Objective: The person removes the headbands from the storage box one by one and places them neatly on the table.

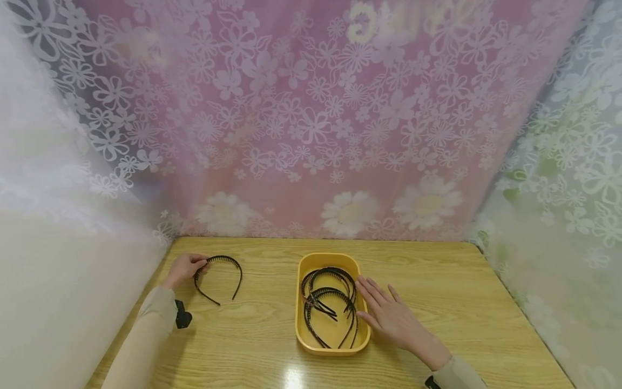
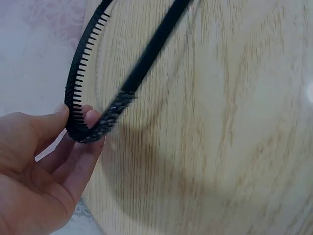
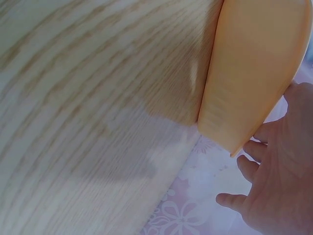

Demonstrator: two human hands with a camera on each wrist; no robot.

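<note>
My left hand (image 1: 186, 268) pinches a black toothed headband (image 1: 224, 257) over the left side of the table. In the left wrist view, thumb and fingers of the left hand (image 2: 46, 166) grip the curved headband (image 2: 74, 100), its comb teeth facing inward. A yellow rectangular tray (image 1: 332, 351) stands near the middle, with several black headbands (image 1: 330, 292) lying overlapped inside. My right hand (image 1: 393, 316) has its fingers straight and touches the tray's right rim. In the right wrist view, the right hand (image 3: 279, 156) rests along the tray's outer wall (image 3: 249, 73).
The wood-grain table (image 1: 262, 319) reaches back to a pink flowered curtain (image 1: 311, 124). Pale hangings (image 1: 573, 216) flank it at the right, and a white sheet (image 1: 82, 237) at the left. Light glares off the table's front.
</note>
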